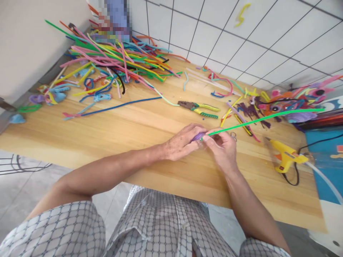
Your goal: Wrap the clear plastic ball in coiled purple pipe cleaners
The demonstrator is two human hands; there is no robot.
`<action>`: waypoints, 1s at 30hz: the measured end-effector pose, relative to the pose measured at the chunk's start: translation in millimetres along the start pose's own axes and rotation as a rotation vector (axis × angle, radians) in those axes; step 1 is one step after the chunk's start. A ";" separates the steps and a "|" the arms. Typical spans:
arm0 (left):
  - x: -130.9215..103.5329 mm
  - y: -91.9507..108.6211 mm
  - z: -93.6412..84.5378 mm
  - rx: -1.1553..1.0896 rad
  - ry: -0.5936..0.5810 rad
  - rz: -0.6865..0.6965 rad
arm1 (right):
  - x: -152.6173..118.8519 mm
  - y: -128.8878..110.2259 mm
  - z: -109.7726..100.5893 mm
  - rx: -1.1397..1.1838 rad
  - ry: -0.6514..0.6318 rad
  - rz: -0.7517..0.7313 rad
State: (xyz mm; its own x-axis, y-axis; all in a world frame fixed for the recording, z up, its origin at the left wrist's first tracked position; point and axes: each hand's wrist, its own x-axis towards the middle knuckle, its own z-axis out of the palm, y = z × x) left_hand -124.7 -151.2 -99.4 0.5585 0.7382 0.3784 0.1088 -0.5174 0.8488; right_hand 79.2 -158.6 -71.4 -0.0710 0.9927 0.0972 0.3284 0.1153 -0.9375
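Above the wooden table, my left hand (pixel 183 142) is closed around a small purple pipe-cleaner piece (pixel 198 136), which is mostly hidden by the fingers. My right hand (pixel 222 146) meets it fingertip to fingertip, pinching one end of a bright green pipe cleaner (pixel 257 121) against the purple piece. The green stem's long free part stretches up and to the right over the table. Just beyond the hands lie pliers (pixel 199 109) with yellow and green handles.
A large heap of coloured pipe cleaners (pixel 134 64) lies at the back left. To the right are a yellow glue gun (pixel 288 155) with a cord, several purple scraps (pixel 248 110) and finished fuzzy figures (pixel 294 101). A tiled wall (pixel 214 32) borders the table (pixel 120 130) behind.
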 end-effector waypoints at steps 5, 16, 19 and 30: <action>1.5 -0.1 -0.2 -0.033 0.024 -0.048 | 1.2 4.8 1.5 0.104 0.020 0.032; 0.7 -2.1 2.1 -0.047 0.049 -0.052 | -8.7 11.3 -11.3 -0.431 0.275 -0.625; 0.7 -5.4 4.5 -0.036 0.061 -0.032 | -6.9 10.5 -10.4 -0.545 0.199 -0.772; 0.5 -4.3 7.4 -0.001 0.060 -0.032 | -1.7 12.1 -6.2 -0.635 0.152 -0.907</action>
State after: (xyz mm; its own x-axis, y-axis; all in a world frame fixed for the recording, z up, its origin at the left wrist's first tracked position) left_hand -118.8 -151.8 -105.6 0.5042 0.7791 0.3726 0.1246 -0.4925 0.8613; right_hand 89.1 -158.6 -80.8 -0.4267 0.5209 0.7393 0.6383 0.7526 -0.1619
